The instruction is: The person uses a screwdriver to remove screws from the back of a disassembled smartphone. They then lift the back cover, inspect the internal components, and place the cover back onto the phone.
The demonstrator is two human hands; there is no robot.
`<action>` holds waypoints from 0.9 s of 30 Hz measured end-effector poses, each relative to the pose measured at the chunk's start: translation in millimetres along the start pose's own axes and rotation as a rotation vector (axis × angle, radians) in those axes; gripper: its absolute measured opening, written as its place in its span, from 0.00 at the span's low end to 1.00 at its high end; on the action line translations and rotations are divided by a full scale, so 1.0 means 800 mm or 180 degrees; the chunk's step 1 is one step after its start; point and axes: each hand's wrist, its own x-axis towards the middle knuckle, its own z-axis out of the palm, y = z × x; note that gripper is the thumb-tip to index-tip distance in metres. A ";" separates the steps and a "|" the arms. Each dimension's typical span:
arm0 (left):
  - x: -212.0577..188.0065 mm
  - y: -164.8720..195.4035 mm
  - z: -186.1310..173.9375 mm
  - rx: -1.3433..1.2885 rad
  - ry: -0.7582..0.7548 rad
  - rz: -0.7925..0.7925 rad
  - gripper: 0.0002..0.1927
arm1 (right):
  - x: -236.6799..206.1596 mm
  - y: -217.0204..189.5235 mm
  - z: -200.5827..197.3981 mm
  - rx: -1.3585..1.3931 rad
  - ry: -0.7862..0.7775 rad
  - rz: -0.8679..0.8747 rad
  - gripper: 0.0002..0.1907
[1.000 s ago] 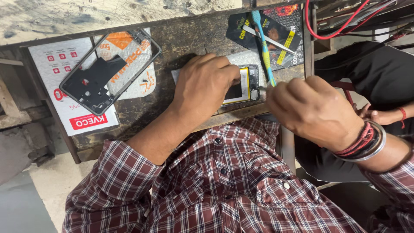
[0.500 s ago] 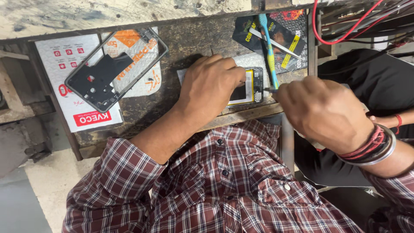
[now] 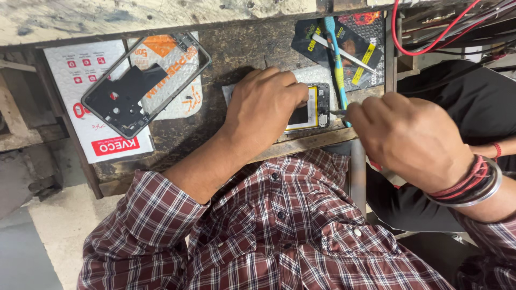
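Two hands: left hand flat on opened phone, right hand grip holding tool, white package leftward.

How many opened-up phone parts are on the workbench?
2: an opened phone body with yellow-edged battery under the left hand, and a grey phone frame with black plate farther left. Others may be hidden.
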 end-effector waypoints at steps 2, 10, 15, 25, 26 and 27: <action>-0.001 -0.001 0.002 -0.0025 0.0020 -0.0020 0.05 | -0.002 0.001 0.001 0.0060 0.0482 -0.0276 0.12; 0.000 0.000 0.000 0.0008 0.0026 0.0030 0.05 | 0.001 0.005 -0.003 0.0370 0.0491 -0.0143 0.18; 0.001 0.003 -0.004 -0.0025 -0.0002 0.0020 0.05 | 0.001 0.006 -0.007 0.0217 -0.0192 0.0093 0.13; 0.001 0.005 -0.003 0.0036 0.0018 0.0020 0.05 | -0.005 0.010 -0.001 0.0227 0.0492 -0.0036 0.23; 0.001 0.006 -0.003 0.0042 0.0014 0.0025 0.05 | -0.006 0.010 -0.001 0.0236 0.0548 0.0013 0.25; 0.001 0.006 -0.001 0.0033 -0.0009 0.0009 0.05 | -0.005 0.010 0.000 0.0160 0.0058 0.0094 0.21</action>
